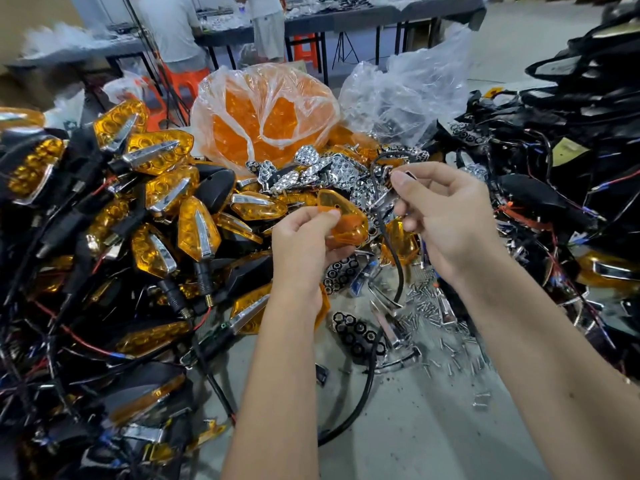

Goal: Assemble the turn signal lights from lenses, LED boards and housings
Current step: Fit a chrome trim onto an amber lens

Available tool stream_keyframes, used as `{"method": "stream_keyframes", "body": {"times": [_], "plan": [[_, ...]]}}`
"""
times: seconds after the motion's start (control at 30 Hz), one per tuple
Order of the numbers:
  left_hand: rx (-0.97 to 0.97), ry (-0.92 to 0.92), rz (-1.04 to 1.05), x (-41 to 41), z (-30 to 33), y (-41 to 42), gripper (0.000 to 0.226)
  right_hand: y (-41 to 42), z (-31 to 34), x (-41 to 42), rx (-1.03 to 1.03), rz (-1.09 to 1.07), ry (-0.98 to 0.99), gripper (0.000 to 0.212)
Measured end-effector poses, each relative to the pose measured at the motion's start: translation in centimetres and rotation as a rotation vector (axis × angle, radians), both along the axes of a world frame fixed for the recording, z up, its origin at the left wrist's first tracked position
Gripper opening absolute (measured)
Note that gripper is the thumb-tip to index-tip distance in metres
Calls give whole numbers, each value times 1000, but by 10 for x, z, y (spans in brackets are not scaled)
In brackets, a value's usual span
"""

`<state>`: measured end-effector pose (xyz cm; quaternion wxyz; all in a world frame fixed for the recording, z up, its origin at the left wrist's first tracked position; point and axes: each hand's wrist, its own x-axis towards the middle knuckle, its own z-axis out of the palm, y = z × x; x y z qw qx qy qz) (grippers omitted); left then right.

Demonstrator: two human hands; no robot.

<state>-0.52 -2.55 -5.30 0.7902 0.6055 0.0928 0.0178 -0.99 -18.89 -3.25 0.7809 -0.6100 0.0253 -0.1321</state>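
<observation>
My left hand (pixel 304 237) pinches an orange lens (pixel 346 220) between thumb and fingers at the centre of the view. To its right, my right hand (pixel 446 216) grips a small LED board part (pixel 391 178) whose black cable (pixel 398 268) loops down to the table. Both hands hover above a heap of chrome reflectors (pixel 322 168) and loose orange lenses. Most of the held LED part is hidden by my fingers.
Finished orange-and-chrome turn signals (pixel 166 209) with wires pile up on the left. A clear bag of orange lenses (pixel 263 116) stands behind, beside an open clear bag (pixel 415 95). Black housings with wires (pixel 568 188) heap on the right. Small screws (pixel 446 327) lie scattered. People stand at far tables.
</observation>
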Motion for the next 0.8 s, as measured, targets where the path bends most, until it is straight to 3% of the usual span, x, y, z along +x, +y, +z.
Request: {"method": "stream_keyframes", "body": {"times": [0.27,0.37,0.43,0.6,0.8], "plan": [[-9,-17,-11,-2,1,-3,12,12,-2,0,96,65,-96,5],[-34,-5,6,-4,4,-3,13,19,-7,0,-12,17,-129,5],[-25,-13,16,-5,5,-3,15,22,-11,1,-83,25,-139,15],[5,-89,54,-8,10,-6,59,20,-14,3,-344,41,-128,13],[56,-107,49,-8,10,-3,54,23,-12,0,-493,-22,-216,13]]}}
